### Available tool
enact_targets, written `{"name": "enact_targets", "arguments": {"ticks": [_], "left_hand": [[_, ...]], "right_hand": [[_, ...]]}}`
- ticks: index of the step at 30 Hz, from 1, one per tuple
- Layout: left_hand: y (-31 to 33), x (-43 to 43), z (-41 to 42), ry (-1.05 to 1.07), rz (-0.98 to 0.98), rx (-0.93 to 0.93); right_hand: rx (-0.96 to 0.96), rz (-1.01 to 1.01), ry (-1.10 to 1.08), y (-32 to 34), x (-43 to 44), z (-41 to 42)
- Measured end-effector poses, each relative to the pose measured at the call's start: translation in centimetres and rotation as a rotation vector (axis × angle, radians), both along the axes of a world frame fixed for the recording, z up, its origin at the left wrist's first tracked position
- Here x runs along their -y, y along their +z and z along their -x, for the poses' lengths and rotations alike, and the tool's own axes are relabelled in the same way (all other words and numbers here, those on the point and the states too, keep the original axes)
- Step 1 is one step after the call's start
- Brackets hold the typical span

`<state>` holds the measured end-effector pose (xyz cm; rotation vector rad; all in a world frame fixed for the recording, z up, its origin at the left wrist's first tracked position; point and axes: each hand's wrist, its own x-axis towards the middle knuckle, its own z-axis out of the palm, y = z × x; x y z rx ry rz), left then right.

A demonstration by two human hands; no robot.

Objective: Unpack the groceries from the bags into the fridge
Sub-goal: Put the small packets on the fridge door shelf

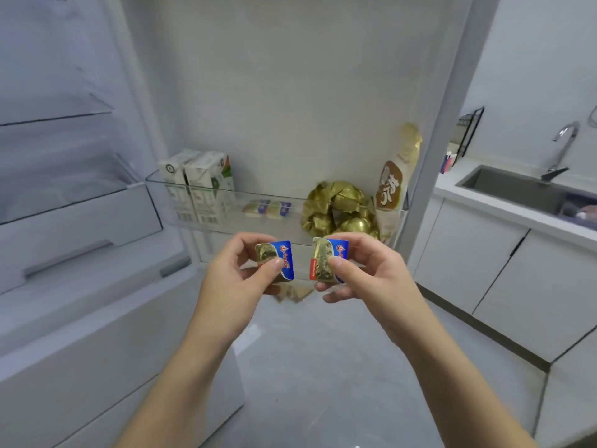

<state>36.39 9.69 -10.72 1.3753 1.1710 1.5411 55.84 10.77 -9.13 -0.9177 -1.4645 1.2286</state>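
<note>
Nearest the camera, two bare forearms are extended over a grey floor [323,367]. A small blue-and-gold foil butter portion [280,258] is pinched between the thumb and curled fingers of the left hand [239,270]. A second butter portion [326,261], in blue, red and gold foil, is pinched the same way by the right hand [365,270]. The two are held side by side with a narrow gap between them. They are just in front of the front wall of a clear plastic door shelf [206,221] on the open white fridge [290,92], a little below the shelf's rim.

Inside that shelf, at its left end, two white-and-green drink cartons [210,182] are stood upright and touching. Near the middle, two more small foil portions [266,208] are laid flat, side by side. Toward the right a crumpled gold foil bundle [339,205] is set, rising above the rim directly behind the portion in the right hand. At the right end a tall cream-and-brown pouch with a gold top [392,185] is leaned against the door's edge, just beside the bundle.

To the left, in the fridge body, a white drawer [80,221] is seen beneath a glass shelf [55,118]. Beyond the door's right edge, white cabinets [478,263] are topped by a pale countertop [484,206]. A grey sink [504,185] is sunk into it, with a chrome tap [563,147] at the sink's back edge. A black wire rack [470,134] is stood at the countertop's far left corner.
</note>
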Motion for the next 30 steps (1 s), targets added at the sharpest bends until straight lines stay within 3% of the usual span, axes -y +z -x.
{"name": "enact_targets", "arguments": {"ticks": [4, 7, 10, 12, 15, 18, 23, 27, 30], "left_hand": [[4.4, -2.8, 3.9, 0.007, -0.136, -0.188], [8.5, -6.5, 6.8, -0.044, -0.162, -0.31], [12.6, -10.6, 8.4, -0.097, -0.159, -0.576], [14.8, -13.2, 8.6, -0.097, -0.172, -0.851], [16.1, -15.9, 7.8, -0.171, -0.118, -1.272], [15.5, -17.9, 6.2, -0.332, -0.003, -1.525], [13.8, -19.7, 3.9, -0.456, 0.164, -1.701], [12.4, -20.6, 3.4, -0.53, 0.218, -1.795], [11.8, -20.8, 3.5, -0.577, 0.232, -1.814]], "right_hand": [[-0.03, -0.094, -0.002, 3.6, -2.2, 2.8], [0.017, -0.171, -0.156, 6.2, -4.5, 4.4], [0.264, -0.235, -0.324, 8.5, -7.4, 5.5], [0.451, -0.23, -0.357, 9.7, -9.4, 6.2], [0.758, -0.157, -0.279, 10.8, -12.2, 7.4], [1.001, -0.01, -0.128, 10.9, -14.6, 8.8], [1.262, 0.156, 0.008, 9.9, -16.9, 10.6], [1.231, 0.362, 0.089, 9.6, -17.1, 11.6], [1.24, 0.4, 0.102, 9.2, -17.3, 11.9]]}}
